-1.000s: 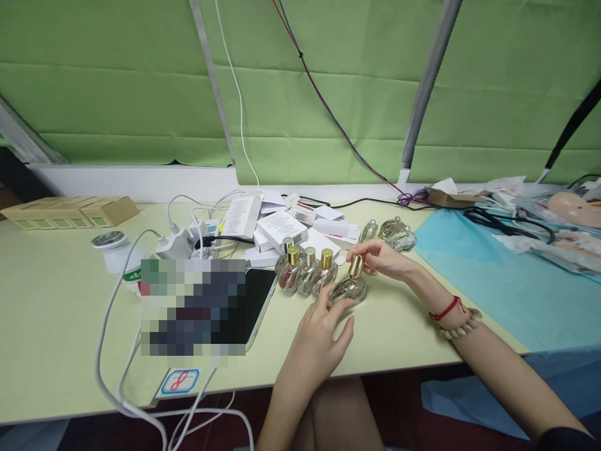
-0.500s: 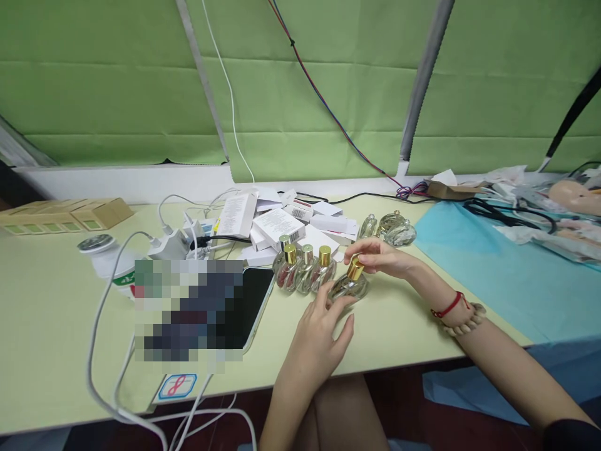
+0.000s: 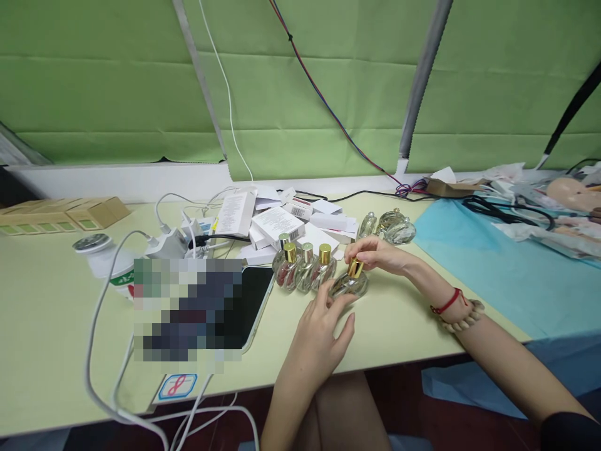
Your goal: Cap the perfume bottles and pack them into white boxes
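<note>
A clear glass perfume bottle with a gold cap stands on the pale green table. My left hand holds the bottle's body with its fingertips. My right hand pinches the gold cap from above; its wrist carries a red string and a bead bracelet. Just left of the bottle stands a tight row of several capped bottles. Behind my right hand lie uncapped glass bottles.
A phone lies left of the bottles beside a blurred patch. White boxes and papers, chargers and cables, and a white jar sit behind. Cardboard boxes lie far left. A blue sheet covers the right.
The gold cap has gone from tilted above the bottle to seated upright on its neck. Both hands stayed on the bottle, which sits slightly lower on the table.
</note>
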Demonstrator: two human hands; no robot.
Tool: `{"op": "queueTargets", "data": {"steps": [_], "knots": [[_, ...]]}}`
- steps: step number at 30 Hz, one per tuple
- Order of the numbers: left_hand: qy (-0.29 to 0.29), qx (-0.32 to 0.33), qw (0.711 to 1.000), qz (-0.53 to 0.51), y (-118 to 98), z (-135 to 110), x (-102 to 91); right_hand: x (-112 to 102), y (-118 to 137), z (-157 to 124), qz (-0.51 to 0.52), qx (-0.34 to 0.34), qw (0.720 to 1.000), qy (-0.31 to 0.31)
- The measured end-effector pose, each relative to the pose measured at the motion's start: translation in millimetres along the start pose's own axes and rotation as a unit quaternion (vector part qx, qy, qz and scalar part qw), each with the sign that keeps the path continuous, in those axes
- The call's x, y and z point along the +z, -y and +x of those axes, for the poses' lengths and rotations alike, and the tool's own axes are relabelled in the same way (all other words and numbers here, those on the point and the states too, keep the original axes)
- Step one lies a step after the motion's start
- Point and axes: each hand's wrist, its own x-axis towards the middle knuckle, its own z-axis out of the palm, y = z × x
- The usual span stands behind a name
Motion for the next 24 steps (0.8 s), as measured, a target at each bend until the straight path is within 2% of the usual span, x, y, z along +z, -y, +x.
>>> {"op": "queueTargets", "data": {"steps": [8, 18, 24], "knots": [[-0.016, 0.005, 1.0, -0.002, 1.0, -0.3, 0.2, 3.3, 2.1, -0.5, 0.015, 0.003, 1.0, 0.013], [0.003, -0.005, 1.0, 0.002, 0.2, -0.4, -0.5, -5.2, -6.7, 0.8, 0.017, 0.007, 1.0, 0.024], [0.008, -0.01, 1.0, -0.007, -0.2, -0.4, -0.7, -1.6, -1.2, 0.4, 0.012, 0.007, 1.0, 0.022]]}}
